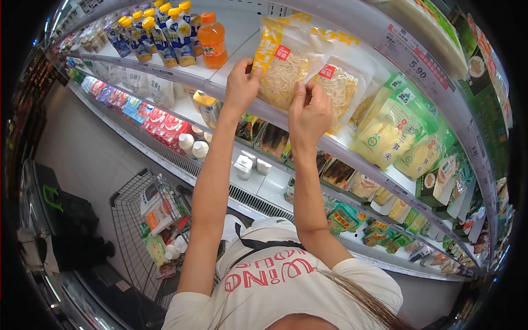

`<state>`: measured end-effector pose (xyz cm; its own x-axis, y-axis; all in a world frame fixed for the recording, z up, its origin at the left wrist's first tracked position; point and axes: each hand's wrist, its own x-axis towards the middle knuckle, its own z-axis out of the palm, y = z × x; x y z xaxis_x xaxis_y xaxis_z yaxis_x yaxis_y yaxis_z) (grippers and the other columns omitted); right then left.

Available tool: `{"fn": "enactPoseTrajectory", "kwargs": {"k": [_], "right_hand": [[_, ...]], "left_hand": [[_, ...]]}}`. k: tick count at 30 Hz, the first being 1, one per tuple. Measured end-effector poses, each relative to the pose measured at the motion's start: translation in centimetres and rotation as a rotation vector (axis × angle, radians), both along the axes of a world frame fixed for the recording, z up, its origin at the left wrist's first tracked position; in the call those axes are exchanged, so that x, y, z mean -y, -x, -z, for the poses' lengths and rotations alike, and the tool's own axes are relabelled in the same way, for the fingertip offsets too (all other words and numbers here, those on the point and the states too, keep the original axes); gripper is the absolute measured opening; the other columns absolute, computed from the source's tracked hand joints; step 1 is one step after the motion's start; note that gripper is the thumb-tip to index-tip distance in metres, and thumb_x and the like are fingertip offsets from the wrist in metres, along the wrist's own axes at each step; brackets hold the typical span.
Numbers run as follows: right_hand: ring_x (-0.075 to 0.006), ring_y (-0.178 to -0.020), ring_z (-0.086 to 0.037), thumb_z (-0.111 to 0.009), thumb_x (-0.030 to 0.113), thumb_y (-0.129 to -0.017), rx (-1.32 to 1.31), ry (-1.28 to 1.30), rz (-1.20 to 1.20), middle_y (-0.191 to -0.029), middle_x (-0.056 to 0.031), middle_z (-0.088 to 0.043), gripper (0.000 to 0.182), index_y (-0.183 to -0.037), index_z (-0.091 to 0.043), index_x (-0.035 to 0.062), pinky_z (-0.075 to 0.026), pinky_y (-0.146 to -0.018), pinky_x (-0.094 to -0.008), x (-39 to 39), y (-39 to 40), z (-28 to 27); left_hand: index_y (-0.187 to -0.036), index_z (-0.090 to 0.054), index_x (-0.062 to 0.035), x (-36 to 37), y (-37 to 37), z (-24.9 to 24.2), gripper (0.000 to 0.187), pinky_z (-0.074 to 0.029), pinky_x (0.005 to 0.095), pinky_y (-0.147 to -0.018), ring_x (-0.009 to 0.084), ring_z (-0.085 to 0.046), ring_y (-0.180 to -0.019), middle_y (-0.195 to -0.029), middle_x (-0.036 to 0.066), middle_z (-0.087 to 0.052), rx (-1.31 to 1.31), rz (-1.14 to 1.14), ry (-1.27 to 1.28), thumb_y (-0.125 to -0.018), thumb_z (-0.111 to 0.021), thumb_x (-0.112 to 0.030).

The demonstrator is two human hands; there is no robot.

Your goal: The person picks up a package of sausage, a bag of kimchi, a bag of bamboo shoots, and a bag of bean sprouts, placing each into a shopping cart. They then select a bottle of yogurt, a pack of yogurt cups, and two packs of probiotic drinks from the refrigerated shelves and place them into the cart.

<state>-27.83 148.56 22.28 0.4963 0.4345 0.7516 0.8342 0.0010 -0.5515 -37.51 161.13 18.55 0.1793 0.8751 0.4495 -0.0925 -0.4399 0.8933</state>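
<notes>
Both hands are pinching the bean sprout bag [283, 74] upright on the shelf [220, 88]: left hand [241, 88] at its left edge, right hand [309, 113] at its bottom right.

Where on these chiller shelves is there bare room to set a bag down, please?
Bare white shelf shows between the orange drink bottle and the bean sprout bag that both hands touch. Another bare patch lies lower, beside the small white tubs. To the right, the yellow-green bags are packed tight.

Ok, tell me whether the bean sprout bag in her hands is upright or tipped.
Upright: bean sprout bag stands on the shelf edge, left hand and right hand gripping it.
</notes>
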Motion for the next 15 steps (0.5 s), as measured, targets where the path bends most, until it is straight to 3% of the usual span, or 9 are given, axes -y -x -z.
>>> {"fn": "enactPoseTrajectory", "kwargs": {"k": [3, 6, 9, 13, 15], "right_hand": [[-0.0253, -0.071, -0.056, -0.061, 0.008, -0.086, -0.049, -0.08, -0.152, -0.076, -0.0097, -0.06, 0.008, -0.087, -0.056, 0.0019, -0.044, -0.065, -0.0371, -0.4, 0.3, 0.8], [-0.0085, -0.065, -0.043, -0.057, 0.01, -0.094, -0.155, -0.343, -0.388, -0.072, -0.0003, -0.05, 0.011, -0.087, -0.052, 0.0026, -0.039, -0.061, -0.0231, -1.3, 0.9, 1.8], [-0.0053, -0.068, -0.043, -0.054, 0.012, -0.096, -0.099, -0.494, -0.46, -0.077, 0.0019, -0.05, 0.01, -0.094, -0.049, 0.0033, -0.038, -0.062, -0.0201, -0.2, 2.3, 0.3], [-0.0042, -0.068, -0.044, -0.056, 0.015, -0.096, -0.374, -0.453, -0.619, -0.075, 0.002, -0.051, 0.012, -0.094, -0.05, 0.0051, -0.037, -0.061, -0.0186, 2.7, 5.1, -1.6], [-0.0032, -0.067, -0.043, -0.055, 0.017, -0.096, -0.589, -0.22, -0.83, -0.074, 0.0031, -0.051, 0.013, -0.093, -0.05, 0.0055, -0.036, -0.06, -0.0181, 3.2, 5.9, -1.0]], "left_hand": [[-0.109, -0.053, 0.0033, 1.2, 0.8, -0.8, 0.021, -0.045, 0.0289, -0.085, 0.016, -0.058, -0.095, -0.104, 0.011, -0.061, 0.161, 0.107, 0.054, -0.09, -0.055, -0.003], [-0.111, -0.049, 0.0025, 2.4, 1.9, -1.2, 0.02, -0.045, 0.027, -0.085, 0.0137, -0.057, -0.096, -0.103, 0.009, -0.06, 0.271, 0.106, -0.041, -0.092, -0.052, -0.001], [-0.112, -0.049, 0.0013, 5.3, 4.1, -3.2, 0.022, -0.044, 0.027, -0.087, 0.0131, -0.056, -0.096, -0.101, 0.007, -0.059, 0.322, 0.091, -0.076, -0.09, -0.055, -0.001], [-0.116, -0.049, 0.0005, 10.1, 9.8, -3.6, 0.03, -0.044, 0.0287, -0.091, 0.0137, -0.056, -0.103, -0.11, 0.008, -0.059, 0.348, 0.132, -0.035, -0.09, -0.061, -0.004], [-0.12, -0.049, 0.0007, 12.5, 13.3, -2.3, 0.034, -0.045, 0.0289, -0.091, 0.0138, -0.056, -0.104, -0.113, 0.009, -0.06, 0.335, 0.128, 0.077, -0.09, -0.062, -0.007]]}}
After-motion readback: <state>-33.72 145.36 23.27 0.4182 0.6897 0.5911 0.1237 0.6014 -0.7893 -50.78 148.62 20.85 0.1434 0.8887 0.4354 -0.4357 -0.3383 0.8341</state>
